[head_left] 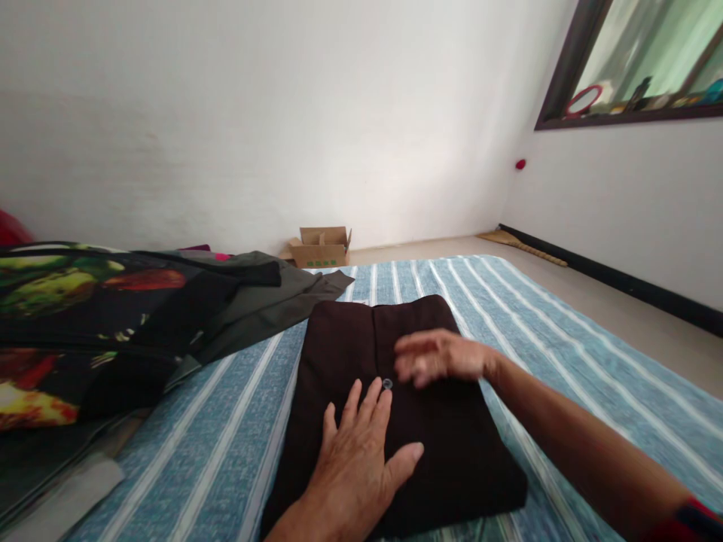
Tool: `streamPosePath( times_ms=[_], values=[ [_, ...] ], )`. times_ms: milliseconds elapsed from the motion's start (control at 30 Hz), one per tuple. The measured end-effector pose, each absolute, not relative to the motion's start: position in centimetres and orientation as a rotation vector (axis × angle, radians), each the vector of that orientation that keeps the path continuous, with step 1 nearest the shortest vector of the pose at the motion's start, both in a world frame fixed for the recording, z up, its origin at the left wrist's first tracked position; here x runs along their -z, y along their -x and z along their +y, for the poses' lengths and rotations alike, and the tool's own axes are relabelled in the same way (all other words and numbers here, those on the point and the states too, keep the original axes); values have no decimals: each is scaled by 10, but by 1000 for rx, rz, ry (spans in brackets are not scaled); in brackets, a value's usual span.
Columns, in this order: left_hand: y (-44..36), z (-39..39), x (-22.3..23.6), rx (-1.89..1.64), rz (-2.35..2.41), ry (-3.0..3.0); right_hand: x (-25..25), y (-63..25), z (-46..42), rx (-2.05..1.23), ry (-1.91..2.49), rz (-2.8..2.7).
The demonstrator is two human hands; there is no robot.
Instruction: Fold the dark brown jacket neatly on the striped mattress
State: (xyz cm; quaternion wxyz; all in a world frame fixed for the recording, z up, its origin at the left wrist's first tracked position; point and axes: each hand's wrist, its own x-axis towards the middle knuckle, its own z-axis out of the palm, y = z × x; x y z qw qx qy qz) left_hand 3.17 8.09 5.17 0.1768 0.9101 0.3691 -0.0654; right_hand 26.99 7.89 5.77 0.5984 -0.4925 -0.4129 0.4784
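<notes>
A folded dark brown garment (350,339) with a small button (387,384) lies on a blue striped sheet (542,331). My left hand (358,452) rests flat on the garment's near part, fingers stretched out toward the button. Just beyond it, my right hand (437,357) hovers over or lightly touches the garment to the right of the button. Its fingers point left, loosely extended and somewhat blurred. Neither hand holds anything.
A heap of dark clothes with colourful prints (102,316) lies to the left on the sheet. A small open cardboard box (321,247) stands on the floor by the far wall. A dark-framed window (638,64) with items on its sill is at the upper right.
</notes>
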Motion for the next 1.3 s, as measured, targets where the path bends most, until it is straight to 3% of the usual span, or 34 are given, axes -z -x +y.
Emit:
streamPosePath(
  times_ms=[200,367,533,600,733,900,967,1100,1300],
  values=[
    [-33,80,-53,221,1075,-2552,-65,-331,118,-705,1063,-685],
    [-33,81,-48,183,1056,-2575,-31,-299,105,-1108,1148,-837],
    [-32,81,-47,184,1059,-2584,-40,-311,103,-632,1026,-617],
    [-33,81,-49,208,1062,-2572,-44,-302,101,-755,1013,-694],
    [-34,80,-50,207,1063,-2559,-40,-264,106,-1342,1096,-1127],
    [-32,78,-50,180,1063,-2537,-42,-264,132,-714,1143,-873],
    [-32,78,-51,170,1048,-2530,-44,-262,134,-790,1102,-894],
    [-31,76,-52,142,1035,-2518,-41,-236,135,-1452,1061,-1192],
    [-24,74,-40,-8,993,-2501,-44,-205,167,-1137,1089,-1071]
  ],
)
